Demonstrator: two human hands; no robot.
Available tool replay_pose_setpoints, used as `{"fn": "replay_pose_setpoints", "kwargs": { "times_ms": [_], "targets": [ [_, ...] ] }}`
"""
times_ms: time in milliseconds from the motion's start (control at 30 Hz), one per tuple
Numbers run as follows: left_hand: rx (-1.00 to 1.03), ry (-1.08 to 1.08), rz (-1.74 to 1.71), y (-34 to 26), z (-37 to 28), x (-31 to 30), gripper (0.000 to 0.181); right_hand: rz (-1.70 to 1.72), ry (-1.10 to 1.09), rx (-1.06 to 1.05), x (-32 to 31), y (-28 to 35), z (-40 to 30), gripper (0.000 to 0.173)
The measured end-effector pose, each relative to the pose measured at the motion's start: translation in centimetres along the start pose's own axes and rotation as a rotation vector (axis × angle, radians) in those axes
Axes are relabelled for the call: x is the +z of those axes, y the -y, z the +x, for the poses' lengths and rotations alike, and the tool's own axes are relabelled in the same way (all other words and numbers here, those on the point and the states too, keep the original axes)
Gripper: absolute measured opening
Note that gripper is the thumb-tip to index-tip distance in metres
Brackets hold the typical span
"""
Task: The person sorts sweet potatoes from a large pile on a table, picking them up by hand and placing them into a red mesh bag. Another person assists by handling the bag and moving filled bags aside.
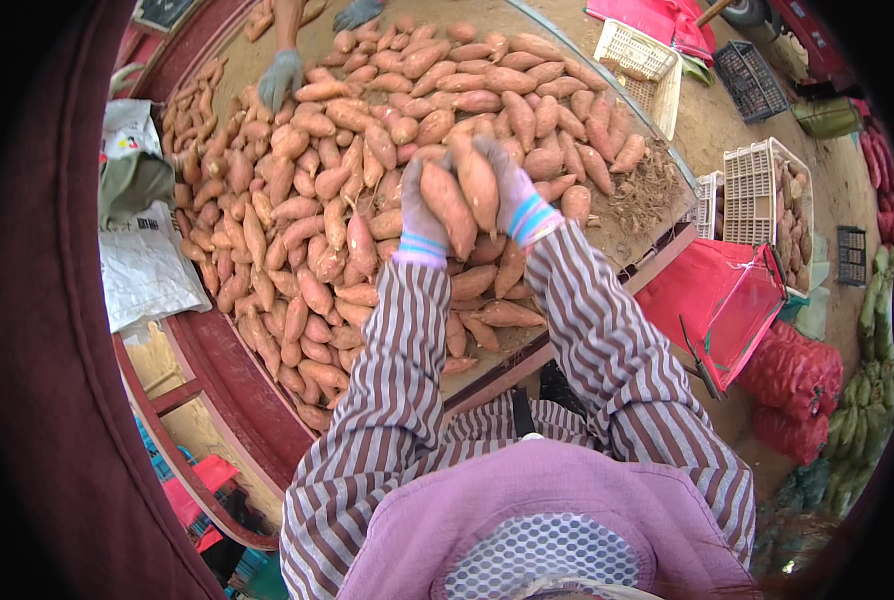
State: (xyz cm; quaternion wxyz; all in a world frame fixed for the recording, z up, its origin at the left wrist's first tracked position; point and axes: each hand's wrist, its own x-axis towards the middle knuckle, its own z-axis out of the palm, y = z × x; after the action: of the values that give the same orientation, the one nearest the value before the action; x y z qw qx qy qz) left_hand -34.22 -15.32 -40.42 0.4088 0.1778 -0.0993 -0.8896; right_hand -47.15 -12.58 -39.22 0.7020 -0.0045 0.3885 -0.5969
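Observation:
Near the middle of the head view my two gloved hands, side by side, grip sweet potatoes above a large heap on a flat bed. My left hand (422,202) is closed around the side of one sweet potato (448,208). Against it lies a second sweet potato (475,182), with my right hand (505,176) curled over its upper right side. Part of a further sweet potato shows behind them, between the hands. Loose sweet potatoes (319,289) of many sizes spread around and beneath both hands. The palms and some fingertips are hidden.
A co-worker's gloved hand (280,79) reaches into the heap's far side, with another glove (358,13) beyond. Dry roots and soil (646,187) lie by the right edge. White crates (751,196), a red bag (717,300) and filled red mesh sacks (790,375) stand right. White sacks (151,262) hang left.

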Motion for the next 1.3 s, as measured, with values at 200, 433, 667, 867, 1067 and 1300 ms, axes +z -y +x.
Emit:
{"fn": "replay_pose_setpoints", "kwargs": {
  "times_ms": [200,433,667,867,1067,1300],
  "targets": [
    [-0.032,-0.008,0.134,10.6,-6.5,7.5,0.063,0.077,0.408,-0.239,-8.5,3.4,-14.0,0.066],
    [-0.724,0.267,-0.372,37.5,-9.3,19.7,0.043,0.356,0.006,-0.521,-25.2,12.8,-40.5,0.069],
    [-0.508,-0.156,0.756,58.6,-7.1,19.1,0.049,0.406,-0.676,-0.357,-48.2,18.4,-48.5,0.07],
    [0.228,-0.106,1.397,35.7,-9.1,13.5,0.055,-0.072,-1.063,-0.394,-47.5,13.9,-41.7,0.07],
    [0.694,-0.433,2.246,11.9,-6.3,1.3,0.069,-1.129,-0.524,-0.854,-26.4,12.0,-21.5,0.042],
    [0.021,-0.016,2.625,6.0,-1.5,1.3,0.079,-2.321,0.04,-0.919,-9.2,7.4,1.8,0.054]
  ]
}}
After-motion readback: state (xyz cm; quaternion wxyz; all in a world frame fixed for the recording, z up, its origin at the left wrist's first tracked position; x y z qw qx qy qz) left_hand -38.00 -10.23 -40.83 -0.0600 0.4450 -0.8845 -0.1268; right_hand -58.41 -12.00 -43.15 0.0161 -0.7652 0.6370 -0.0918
